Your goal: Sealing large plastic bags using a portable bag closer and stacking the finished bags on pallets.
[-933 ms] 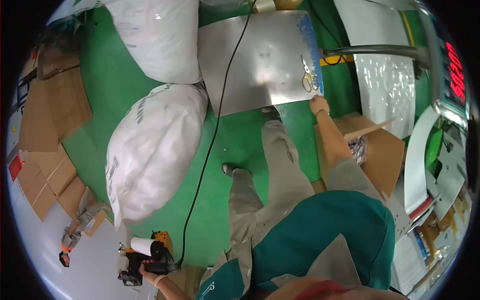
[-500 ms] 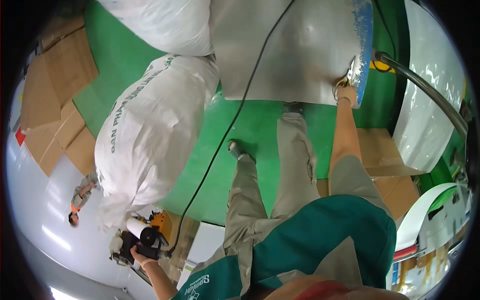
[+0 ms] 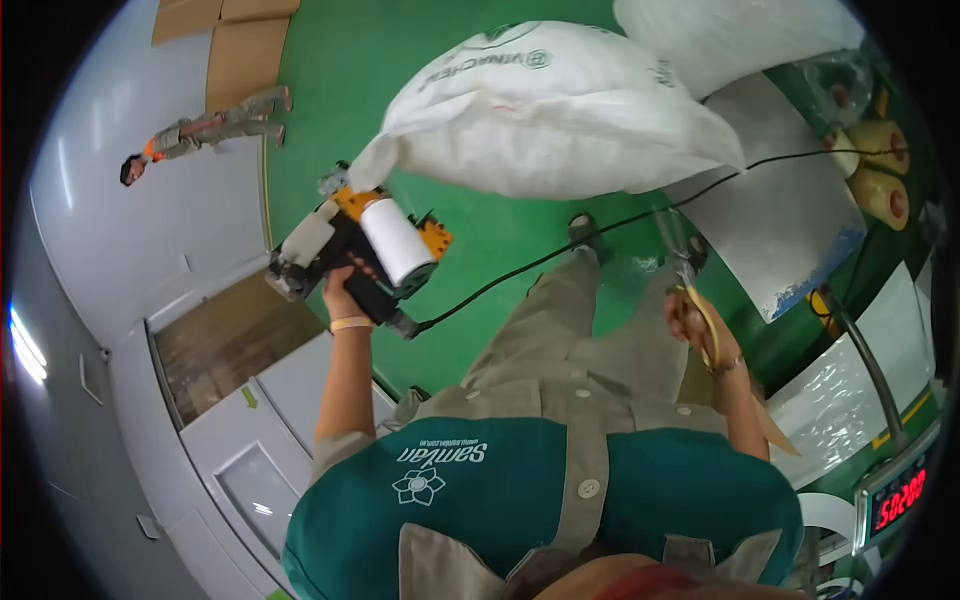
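Note:
My left hand point(image 3: 345, 288) is wrapped round the black handle of a portable bag sewing machine point(image 3: 355, 245), which has orange parts and a white thread cone point(image 3: 397, 240). A black cord point(image 3: 560, 252) trails from its handle toward the right. Just beyond the machine lies a big, full white woven sack point(image 3: 550, 130); its narrow end overlaps the machine in view, and whether they touch I cannot tell. My right hand point(image 3: 690, 318) is closed on yellow-handled scissors point(image 3: 712, 335), held in front of my right leg. Their blades point away from me and are blurred.
A second white sack point(image 3: 740, 35) lies at the far right, by a grey metal plate point(image 3: 750, 185) with a worn blue edge. Yellowish rolls point(image 3: 882, 200) and a red digital display point(image 3: 893, 503) are on the right. Another person point(image 3: 205, 130) stands at the far left, near cardboard point(image 3: 245, 65).
My view has swung left. The right hand with the scissors has come off the metal plate, back toward my body. The sewing machine in my left hand now appears farther forward, beside the sack's end.

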Available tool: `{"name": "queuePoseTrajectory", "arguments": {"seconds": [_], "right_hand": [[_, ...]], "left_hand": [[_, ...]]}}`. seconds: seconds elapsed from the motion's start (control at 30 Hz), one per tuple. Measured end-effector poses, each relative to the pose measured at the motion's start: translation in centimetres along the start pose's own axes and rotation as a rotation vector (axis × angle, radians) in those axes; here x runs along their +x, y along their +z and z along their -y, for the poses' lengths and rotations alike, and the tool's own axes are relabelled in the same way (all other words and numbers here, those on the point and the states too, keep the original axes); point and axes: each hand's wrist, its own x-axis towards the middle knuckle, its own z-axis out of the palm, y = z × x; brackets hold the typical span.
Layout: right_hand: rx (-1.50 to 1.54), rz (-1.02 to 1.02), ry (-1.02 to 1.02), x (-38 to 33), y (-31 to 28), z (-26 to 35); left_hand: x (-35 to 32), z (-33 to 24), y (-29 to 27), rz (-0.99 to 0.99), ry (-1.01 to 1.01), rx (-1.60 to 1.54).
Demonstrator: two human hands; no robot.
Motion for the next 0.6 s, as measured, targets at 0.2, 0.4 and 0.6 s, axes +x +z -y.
{"name": "queuePoseTrajectory", "arguments": {"seconds": [0.2,0.4,0.6], "right_hand": [[-0.7,0.373,0.318,10.5,11.8,4.3],[-1.072,0.369,0.333,19.5,17.2,3.5],[-0.985,0.303,0.421,21.5,19.4,2.7]], "left_hand": [[-3.1,1.4,-0.4,0.041,0.11,-0.122],[-4.0,2.5,0.6,0.084,0.135,-0.214],[-4.0,2.5,0.6,0.121,0.113,-0.193]]}}
